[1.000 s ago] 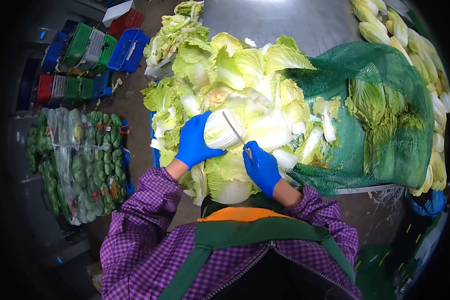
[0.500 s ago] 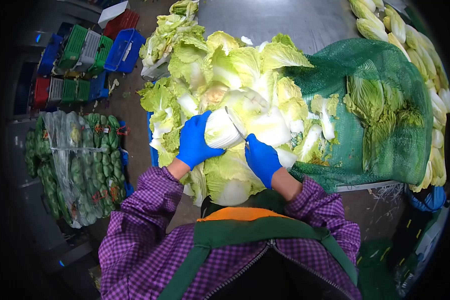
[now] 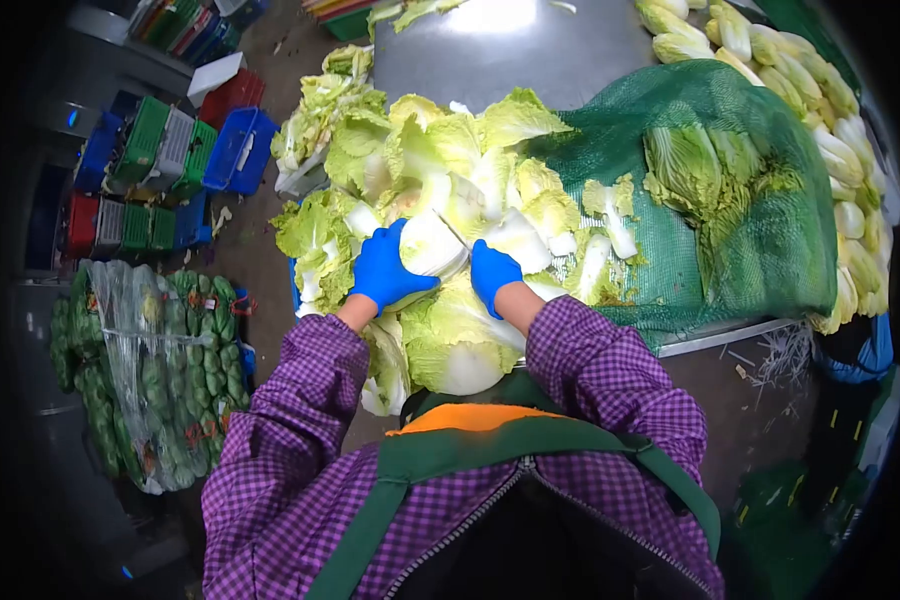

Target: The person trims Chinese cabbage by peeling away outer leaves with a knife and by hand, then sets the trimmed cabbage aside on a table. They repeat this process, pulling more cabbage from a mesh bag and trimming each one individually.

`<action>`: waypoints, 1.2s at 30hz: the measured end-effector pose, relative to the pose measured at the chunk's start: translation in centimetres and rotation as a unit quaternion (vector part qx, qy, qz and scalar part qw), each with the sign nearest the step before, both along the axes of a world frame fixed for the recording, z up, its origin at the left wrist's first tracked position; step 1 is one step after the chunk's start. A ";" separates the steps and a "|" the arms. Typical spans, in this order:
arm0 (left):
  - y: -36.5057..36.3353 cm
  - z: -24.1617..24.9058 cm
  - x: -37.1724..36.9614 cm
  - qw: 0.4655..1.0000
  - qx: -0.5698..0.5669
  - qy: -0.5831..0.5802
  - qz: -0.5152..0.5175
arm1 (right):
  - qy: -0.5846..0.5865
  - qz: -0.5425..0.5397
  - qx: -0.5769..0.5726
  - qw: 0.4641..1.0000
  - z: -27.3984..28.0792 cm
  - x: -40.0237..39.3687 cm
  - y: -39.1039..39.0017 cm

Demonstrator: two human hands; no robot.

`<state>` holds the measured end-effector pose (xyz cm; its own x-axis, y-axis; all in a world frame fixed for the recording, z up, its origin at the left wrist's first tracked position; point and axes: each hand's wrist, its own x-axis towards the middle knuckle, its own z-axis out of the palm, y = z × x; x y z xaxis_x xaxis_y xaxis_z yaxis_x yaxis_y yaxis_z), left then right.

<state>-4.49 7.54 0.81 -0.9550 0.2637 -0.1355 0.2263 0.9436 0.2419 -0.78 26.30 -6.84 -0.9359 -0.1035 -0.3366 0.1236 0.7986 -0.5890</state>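
My left hand (image 3: 387, 268), in a blue glove, is wrapped round a pale napa cabbage (image 3: 428, 245) and steadies it over the leaf pile. In my right hand (image 3: 494, 277), also blue-gloved, is a knife (image 3: 456, 233); its thin blade lies against the right side of the cabbage, and its handle is hidden in my fist. Loose cabbage leaves (image 3: 457, 345) spread under and around both hands. To the right, a green mesh sack (image 3: 670, 285) lies on the table with whole leafy cabbages (image 3: 705, 175) showing inside it.
The metal table (image 3: 450, 55) extends beyond the leaves. Pale cabbages (image 3: 850, 200) are heaped along the far right. At left stand stacked plastic crates (image 3: 240, 150) and plastic-wrapped green vegetables (image 3: 160, 350). White strips (image 3: 785, 355) hang by the table's front edge.
The view has shifted, showing more of the table's far side. The cabbage has turned in my left hand, a smoother white side now facing up. My right hand stays beside it with the knife.
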 end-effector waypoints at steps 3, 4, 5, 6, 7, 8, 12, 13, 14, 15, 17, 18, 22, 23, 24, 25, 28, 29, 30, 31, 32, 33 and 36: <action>-0.3 0.5 -0.7 0.997 0.009 -0.078 -0.001 | -0.058 -0.008 -0.003 0.998 0.8 1.9 0.8; -0.2 0.4 -0.3 0.997 0.013 -0.076 -0.003 | -0.056 -0.010 0.001 0.998 0.4 2.1 0.7; 0.1 0.4 -0.5 0.998 0.005 -0.060 -0.010 | -0.063 -0.004 0.043 0.997 0.1 1.5 0.5; -0.2 0.5 -0.3 0.999 -0.009 -0.048 -0.017 | -0.073 0.003 0.081 0.994 -0.2 1.1 -0.1; -1.0 0.2 0.3 0.999 -0.011 -0.045 -0.015 | -0.051 0.022 0.059 0.997 -1.1 0.8 0.6; -1.9 -0.1 1.2 0.998 0.064 -0.016 -0.014 | -0.019 0.038 0.033 0.999 -3.0 -0.1 1.6; -5.2 -0.5 3.7 0.950 0.308 0.054 0.009 | -0.187 -0.106 -0.427 0.879 4.8 3.0 4.7; -5.2 0.3 4.4 0.938 0.338 0.049 0.051 | -0.190 -0.093 -0.419 0.883 6.9 2.9 4.1; -4.7 1.4 4.8 0.936 0.342 0.055 0.061 | -0.154 -0.152 -0.507 0.834 8.8 2.7 2.8; -3.8 2.5 5.1 0.906 0.412 0.077 0.052 | -0.117 -0.210 -0.587 0.773 10.3 2.5 1.8; -2.6 3.9 5.6 0.873 0.480 0.086 0.007 | -0.124 -0.186 -0.576 0.786 12.3 1.6 0.7; -2.2 3.9 5.4 0.870 0.485 0.092 0.011 | -0.126 -0.172 -0.568 0.795 13.3 1.1 0.4; 0.1 2.0 4.7 0.815 0.566 0.001 0.127 | -0.081 -0.110 -0.480 0.866 10.6 0.3 -0.2; -0.4 1.7 4.7 0.786 0.602 -0.021 0.139 | -0.060 -0.124 -0.476 0.869 9.6 -0.1 0.4; -0.7 2.3 4.5 0.754 0.638 -0.043 0.148 | -0.055 -0.124 -0.474 0.870 8.5 -0.4 1.3; -1.3 2.1 4.2 0.754 0.640 -0.051 0.141 | -0.061 -0.125 -0.448 0.883 7.4 -0.5 2.4; -1.9 0.6 3.9 0.726 0.673 -0.059 0.127 | -0.079 -0.144 -0.429 0.888 7.8 -0.3 3.8; -1.6 0.4 4.0 0.749 0.651 -0.053 0.111 | -0.054 -0.133 -0.421 0.896 8.8 -0.5 3.8; -1.1 0.4 4.2 0.772 0.626 -0.050 0.096 | -0.031 -0.122 -0.413 0.902 10.2 -1.0 3.3; -0.6 1.0 4.3 0.793 0.603 -0.051 0.069 | 0.044 -0.081 -0.394 0.914 10.5 -1.7 2.4; -0.2 1.4 4.4 0.813 0.578 -0.052 0.040 | 0.003 -0.060 -0.379 0.923 11.2 -2.5 2.1; 0.2 1.2 4.4 0.806 0.587 -0.052 0.050 | -0.032 -0.087 -0.392 0.916 10.7 -3.4 2.3; 0.1 1.4 4.8 0.798 0.601 -0.012 0.041 | -0.078 -0.128 -0.373 0.916 10.9 -5.2 3.7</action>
